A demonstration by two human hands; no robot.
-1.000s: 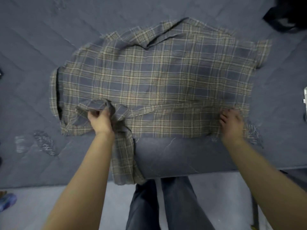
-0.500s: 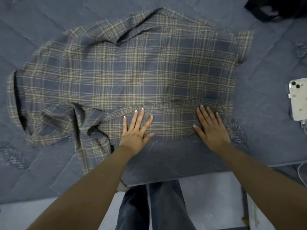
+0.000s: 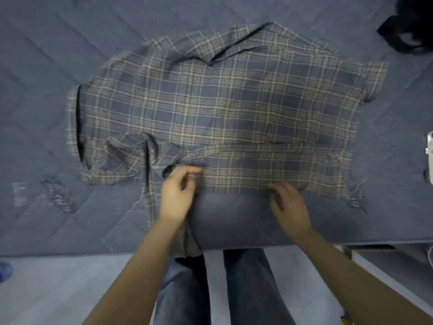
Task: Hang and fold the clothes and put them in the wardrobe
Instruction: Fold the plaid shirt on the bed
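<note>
A grey and tan plaid shirt (image 3: 234, 109) lies spread flat on the dark blue quilted bed (image 3: 70, 55), its near side folded over into a band. One sleeve (image 3: 151, 202) trails over the bed's near edge beside my left wrist. My left hand (image 3: 179, 195) sits at the shirt's near edge, thumb and fingers curled and pinching the cloth. My right hand (image 3: 290, 205) is further right on the same edge, its fingers curled round the hem. The frame is a little blurred.
A black garment (image 3: 407, 31) lies at the bed's far right corner. A white phone (image 3: 430, 160) shows at the right edge. My legs in jeans (image 3: 248, 289) stand against the bed's near edge, with grey floor (image 3: 58, 289) below and a blue shoe (image 3: 4, 269) at the left.
Half a second ago both hands lay flat with straight fingers on the shirt's folded band. Now both have drawn back to the near edge and curled their fingers onto the cloth.
</note>
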